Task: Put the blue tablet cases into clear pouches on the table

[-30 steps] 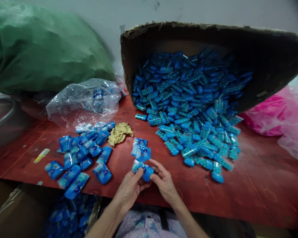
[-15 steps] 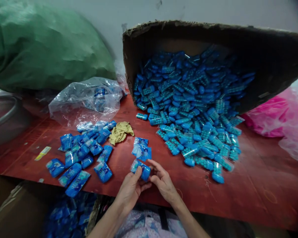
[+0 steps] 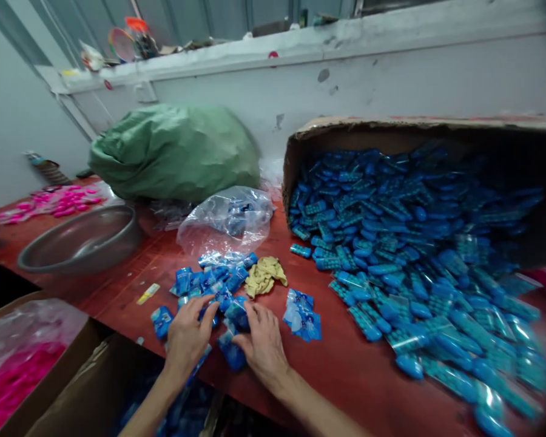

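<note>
My left hand (image 3: 188,337) and my right hand (image 3: 264,346) lie side by side, fingers spread, on a pile of small blue packets (image 3: 213,282) near the front edge of the red table (image 3: 346,370). One packet (image 3: 233,357) shows between the two hands at the edge. Whether either hand grips a packet is not visible. A small stack of flat blue-printed bags (image 3: 303,315) lies just right of my right hand. A crumpled yellow cloth (image 3: 264,276) sits behind the pile.
A cardboard box (image 3: 391,130) on its side spills several blue pieces (image 3: 391,255) across the right. Behind the pile are a clear plastic bag (image 3: 227,218) and a green sack (image 3: 173,152). A metal bowl (image 3: 82,240) stands left. A box (image 3: 95,388) sits under the edge.
Both hands let go of the blue packet they held at the table's middle and moved left onto the packet pile. The view swung up and left.
</note>
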`<state>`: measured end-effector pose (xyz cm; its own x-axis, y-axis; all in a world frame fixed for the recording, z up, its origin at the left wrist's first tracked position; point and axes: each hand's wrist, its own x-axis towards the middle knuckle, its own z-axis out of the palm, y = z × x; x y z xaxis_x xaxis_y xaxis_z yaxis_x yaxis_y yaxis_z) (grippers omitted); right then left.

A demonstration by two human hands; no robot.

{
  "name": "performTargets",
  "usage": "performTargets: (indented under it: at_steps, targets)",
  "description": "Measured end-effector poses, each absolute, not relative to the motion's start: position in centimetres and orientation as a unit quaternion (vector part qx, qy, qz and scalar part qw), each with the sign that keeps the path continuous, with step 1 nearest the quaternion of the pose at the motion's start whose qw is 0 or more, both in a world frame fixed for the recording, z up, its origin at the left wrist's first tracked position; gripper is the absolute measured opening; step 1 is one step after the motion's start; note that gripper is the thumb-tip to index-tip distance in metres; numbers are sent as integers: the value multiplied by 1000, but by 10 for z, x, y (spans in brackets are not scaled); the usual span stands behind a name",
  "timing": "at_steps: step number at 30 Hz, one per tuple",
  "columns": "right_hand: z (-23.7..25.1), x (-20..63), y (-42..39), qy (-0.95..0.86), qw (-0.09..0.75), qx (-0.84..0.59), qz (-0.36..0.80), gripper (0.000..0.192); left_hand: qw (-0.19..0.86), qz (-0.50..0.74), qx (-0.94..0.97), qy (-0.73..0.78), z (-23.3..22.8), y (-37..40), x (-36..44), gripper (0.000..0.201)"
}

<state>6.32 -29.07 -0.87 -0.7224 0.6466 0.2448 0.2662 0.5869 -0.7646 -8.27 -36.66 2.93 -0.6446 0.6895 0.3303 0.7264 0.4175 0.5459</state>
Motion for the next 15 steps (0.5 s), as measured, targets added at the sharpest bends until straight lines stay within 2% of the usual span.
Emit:
performTargets:
  at_steps: [3, 8, 15]
  targets:
    - [-17, 41, -304, -898, 231, -238, 290, 73, 43, -302, -486, -819, 20, -343, -133, 40]
    - [-29, 18, -307, -907, 204, -244, 277, 68, -29, -217, -526, -822, 7, -325, -175, 39]
    - [-41, 8, -331, -924, 184, -173, 288, 71, -38, -266, -447, -853, -18, -389, -173, 45]
